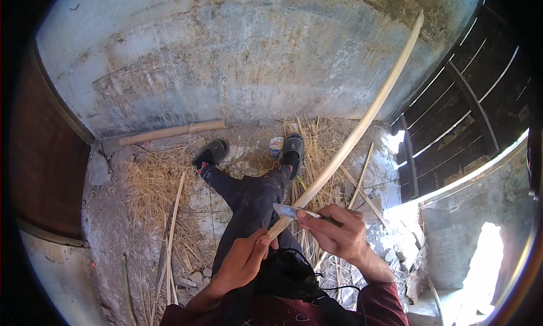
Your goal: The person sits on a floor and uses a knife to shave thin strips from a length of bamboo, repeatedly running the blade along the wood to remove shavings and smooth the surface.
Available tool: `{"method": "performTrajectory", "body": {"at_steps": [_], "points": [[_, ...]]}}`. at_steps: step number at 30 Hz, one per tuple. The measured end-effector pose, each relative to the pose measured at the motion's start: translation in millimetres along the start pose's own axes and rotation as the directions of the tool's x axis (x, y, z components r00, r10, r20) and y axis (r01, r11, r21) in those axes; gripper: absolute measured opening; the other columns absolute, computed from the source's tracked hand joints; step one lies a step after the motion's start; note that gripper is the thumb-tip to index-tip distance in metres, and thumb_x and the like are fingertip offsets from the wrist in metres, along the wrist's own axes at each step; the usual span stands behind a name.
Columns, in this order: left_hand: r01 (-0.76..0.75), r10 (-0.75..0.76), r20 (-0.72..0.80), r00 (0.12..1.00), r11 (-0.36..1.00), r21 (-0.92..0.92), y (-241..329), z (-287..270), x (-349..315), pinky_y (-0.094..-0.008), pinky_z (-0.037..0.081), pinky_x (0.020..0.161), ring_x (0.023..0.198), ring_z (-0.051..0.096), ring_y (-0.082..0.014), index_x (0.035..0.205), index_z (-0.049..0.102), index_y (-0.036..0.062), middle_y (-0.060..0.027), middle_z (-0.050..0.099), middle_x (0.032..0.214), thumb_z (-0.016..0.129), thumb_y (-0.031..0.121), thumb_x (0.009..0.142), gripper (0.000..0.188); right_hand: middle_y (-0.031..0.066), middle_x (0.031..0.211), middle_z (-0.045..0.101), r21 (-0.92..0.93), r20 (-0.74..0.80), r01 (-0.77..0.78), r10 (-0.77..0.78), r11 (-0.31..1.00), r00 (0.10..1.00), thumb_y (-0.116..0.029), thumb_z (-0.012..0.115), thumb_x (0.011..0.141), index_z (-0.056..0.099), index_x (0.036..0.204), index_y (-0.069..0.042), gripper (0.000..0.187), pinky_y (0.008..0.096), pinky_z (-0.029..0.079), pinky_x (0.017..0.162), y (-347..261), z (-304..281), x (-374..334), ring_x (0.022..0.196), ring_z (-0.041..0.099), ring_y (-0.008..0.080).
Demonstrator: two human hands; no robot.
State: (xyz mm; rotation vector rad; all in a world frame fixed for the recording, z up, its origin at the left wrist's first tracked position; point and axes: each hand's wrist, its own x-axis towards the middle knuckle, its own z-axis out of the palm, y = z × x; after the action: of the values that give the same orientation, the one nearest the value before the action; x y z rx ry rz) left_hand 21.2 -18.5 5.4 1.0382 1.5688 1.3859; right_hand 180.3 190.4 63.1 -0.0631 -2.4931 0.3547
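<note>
A long pale strip of split bamboo (356,134) slants from my lap up to the far right, its far end reaching in front of the wall. My left hand (244,259) is closed round its near end. In my right hand (339,235) is a knife (287,210), its handle mostly hidden by my fingers. The blade points left and lies across the strip, just beyond my left hand; whether its edge bites into the bamboo I cannot tell. Under the strip are my thighs in dark trousers, with a black bag or pouch (285,274) at my waist.
Shavings (155,184) litter the floor on both sides of my sandalled feet. A bamboo pole (172,132) lies along the stained wall (226,60). Thin strips (172,235) lie at the left. To the right stands a dark slatted wooden panel (469,99); a brown door (48,145) is at left.
</note>
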Motion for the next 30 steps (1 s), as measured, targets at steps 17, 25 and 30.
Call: {"method": "performTrajectory", "body": {"at_steps": [17, 25, 30], "points": [[-0.011, 0.017, -0.062, 0.998, 0.996, 0.090, -5, 3, -4, -0.0391, 0.041, 0.057, 0.054, 0.056, -0.0247, 0.101, 0.061, 0.0024, -0.0097, 0.051, 0.065, 0.041, 0.027, 0.118, 0.036, -0.0013, 0.086, 0.063, -0.099, 0.002, -0.081, 0.082, 0.992, 0.997, -0.008, 0.081, 0.081, 0.082, 0.118, -0.021, 0.039, 0.0321, 0.057, 0.047, -4, 2, 8, 0.061, 0.066, 0.0136], [-0.013, 0.017, -0.054, 0.998, 0.997, 0.081, -8, 4, -4, -0.0399, 0.042, 0.058, 0.055, 0.057, -0.0264, 0.101, 0.060, 0.0029, -0.0106, 0.051, 0.065, 0.041, 0.025, 0.118, 0.034, 0.0010, 0.084, 0.065, -0.115, -0.016, -0.070, 0.068, 0.991, 0.998, -0.011, 0.080, 0.091, 0.083, 0.119, -0.021, 0.030, 0.0317, 0.057, 0.047, 6, 6, 1, 0.057, 0.066, 0.0151], [0.017, -0.013, -0.060, 0.998, 0.997, 0.072, -7, 3, -9, -0.0359, 0.039, 0.059, 0.058, 0.048, -0.0178, 0.100, 0.061, 0.0025, -0.0060, 0.048, 0.066, 0.038, 0.035, 0.119, 0.044, 0.0027, 0.084, 0.066, -0.070, -0.080, -0.133, 0.128, 0.989, 0.989, -0.011, 0.085, 0.089, 0.083, 0.119, -0.019, 0.031, 0.0340, 0.052, 0.046, 7, 1, 9, 0.055, 0.065, 0.0165]]}}
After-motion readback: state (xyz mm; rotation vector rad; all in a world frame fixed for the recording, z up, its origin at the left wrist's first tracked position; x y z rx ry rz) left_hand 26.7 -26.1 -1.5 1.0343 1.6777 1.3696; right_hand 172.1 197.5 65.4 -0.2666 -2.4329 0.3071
